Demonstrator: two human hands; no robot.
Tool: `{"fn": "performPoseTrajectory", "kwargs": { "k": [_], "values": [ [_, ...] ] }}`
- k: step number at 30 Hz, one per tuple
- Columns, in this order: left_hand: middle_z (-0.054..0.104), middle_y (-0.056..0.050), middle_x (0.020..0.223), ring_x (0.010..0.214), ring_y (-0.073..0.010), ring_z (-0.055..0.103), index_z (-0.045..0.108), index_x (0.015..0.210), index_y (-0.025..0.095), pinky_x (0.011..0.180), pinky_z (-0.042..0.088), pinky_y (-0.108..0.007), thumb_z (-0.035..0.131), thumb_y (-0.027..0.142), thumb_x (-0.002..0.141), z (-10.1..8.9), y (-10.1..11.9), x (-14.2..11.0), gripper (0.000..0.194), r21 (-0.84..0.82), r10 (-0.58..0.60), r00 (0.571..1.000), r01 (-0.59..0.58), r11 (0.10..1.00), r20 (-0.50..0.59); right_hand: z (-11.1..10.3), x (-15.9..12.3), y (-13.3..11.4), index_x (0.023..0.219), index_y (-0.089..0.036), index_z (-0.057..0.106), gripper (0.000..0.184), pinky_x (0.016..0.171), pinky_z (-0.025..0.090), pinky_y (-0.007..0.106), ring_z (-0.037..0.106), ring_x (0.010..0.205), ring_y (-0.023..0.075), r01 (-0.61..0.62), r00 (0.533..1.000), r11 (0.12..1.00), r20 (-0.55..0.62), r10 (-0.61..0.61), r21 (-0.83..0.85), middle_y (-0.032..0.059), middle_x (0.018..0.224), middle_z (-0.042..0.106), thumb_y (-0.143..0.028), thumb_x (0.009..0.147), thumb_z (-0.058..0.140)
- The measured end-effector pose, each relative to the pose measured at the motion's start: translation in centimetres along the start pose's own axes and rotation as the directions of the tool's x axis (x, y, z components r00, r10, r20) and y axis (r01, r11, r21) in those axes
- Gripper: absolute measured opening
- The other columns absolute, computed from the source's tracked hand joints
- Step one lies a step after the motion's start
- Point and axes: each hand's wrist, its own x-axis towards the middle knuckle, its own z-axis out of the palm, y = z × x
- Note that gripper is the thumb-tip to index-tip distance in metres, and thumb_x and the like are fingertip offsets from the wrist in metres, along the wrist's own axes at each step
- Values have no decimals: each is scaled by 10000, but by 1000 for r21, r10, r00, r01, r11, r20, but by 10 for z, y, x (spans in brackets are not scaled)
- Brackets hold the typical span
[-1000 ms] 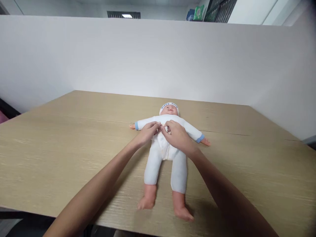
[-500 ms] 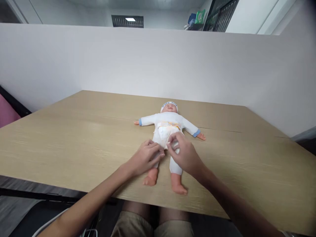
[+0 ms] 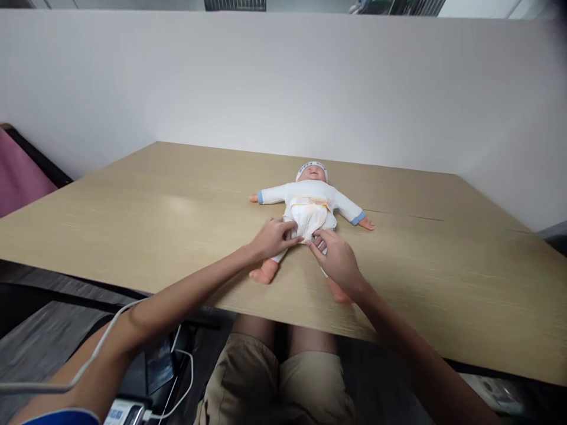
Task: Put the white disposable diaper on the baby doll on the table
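A baby doll [image 3: 274, 194] in a white outfit with blue cuffs and a printed headband lies on its back, head away from me and legs spread. Around its hips sits a white diaper [image 3: 308, 215] with an orange-patterned waistband. My left hand [image 3: 277, 237] is closed in a pinch at the diaper's lower left edge, over the doll's thigh. On the other side, my right hand [image 3: 334, 254] pinches the diaper's lower right edge between thumb and fingers. The two sets of fingertips are close together at the crotch. My hands partly cover the doll's legs.
The doll lies on a wide wooden table [image 3: 199, 236] with a white partition [image 3: 266, 88] behind it. A white cable [image 3: 106, 342] runs across my left arm. A pink item [image 3: 22, 177] stands at the far left, off the table.
The view has tilted down. Both hands have come closer together at the diaper's crotch, and the doll's legs are spread wider apart.
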Motion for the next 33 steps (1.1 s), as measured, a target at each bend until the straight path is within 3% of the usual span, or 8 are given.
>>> {"fn": "performPoseTrajectory", "kwargs": {
  "k": [5, 9, 14, 18, 21, 24, 28, 33],
  "values": [
    [710, -119, 1224, 1101, -293, 621, 695, 997, 210, 995, 457, -428, 640, 488, 1051, 3, -7, -6, 289, -10, 140, 984, -142, 990, -107, -2, -10, 1, 1178, -195, 736, 316, 809, 528, 382, 704, 809, 220, -18, 1000, 997, 3, 18, 82, 108, 1213, 738, -456, 1066, 598],
    [714, -111, 1229, 1083, -287, 596, 668, 1028, 208, 1007, 449, -439, 611, 459, 1071, 5, -7, -6, 261, -28, 176, 979, -180, 983, -99, 0, -12, 2, 1214, -189, 706, 344, 898, 533, 417, 694, 904, 262, 14, 1000, 997, 5, -14, 77, 120, 1184, 738, -469, 1035, 616],
    [669, -53, 968, 982, -266, 570, 619, 964, 227, 933, 469, -411, 736, 461, 963, 7, -8, -4, 262, -204, -4, 996, -15, 979, -91, 4, -6, 3, 1145, -215, 674, 334, 845, 515, 399, 699, 893, 284, -98, 995, 986, 15, 97, 134, 83, 958, 751, -506, 982, 658],
    [646, -33, 1027, 942, -219, 595, 539, 1008, 229, 871, 489, -357, 865, 441, 815, 15, -11, -7, 434, -482, -168, 974, 76, 873, -150, -2, 0, 3, 1110, -226, 604, 384, 789, 524, 361, 707, 773, 226, -204, 974, 912, -19, 226, 357, 92, 1047, 807, -553, 941, 716],
    [663, -25, 1074, 938, -195, 633, 502, 1062, 233, 871, 499, -333, 922, 433, 744, 20, -12, -11, 564, -602, -294, 943, 144, 785, -158, -10, -1, 7, 1086, -230, 627, 424, 799, 523, 363, 726, 781, 235, -222, 964, 907, -59, 259, 359, 91, 1026, 836, -597, 916, 756],
    [708, -27, 1052, 959, -211, 667, 585, 1101, 215, 885, 507, -335, 939, 473, 739, 16, -9, -12, 568, -591, -323, 941, 205, 780, -101, -16, -3, 12, 993, -232, 718, 387, 841, 524, 380, 759, 861, 264, -208, 971, 931, -52, 234, 300, 93, 1035, 853, -614, 934, 734],
    [729, -28, 928, 887, -225, 657, 710, 947, 183, 813, 499, -344, 819, 615, 854, 2, 0, -6, 455, -525, -294, 955, 271, 807, 41, -15, -1, 15, 969, -239, 800, 395, 908, 523, 414, 750, 978, 306, -201, 978, 945, 6, 206, 258, 87, 997, 853, -618, 954, 691],
    [805, -98, 1085, 991, -284, 716, 770, 1065, 182, 832, 567, -390, 827, 663, 829, -13, 5, 0, 538, -694, -318, 920, 382, 610, 226, -7, 4, 14, 911, -226, 790, 409, 903, 519, 402, 703, 984, 297, -260, 965, 905, 50, 259, 337, 70, 989, 826, -620, 950, 686]
  ]
}}
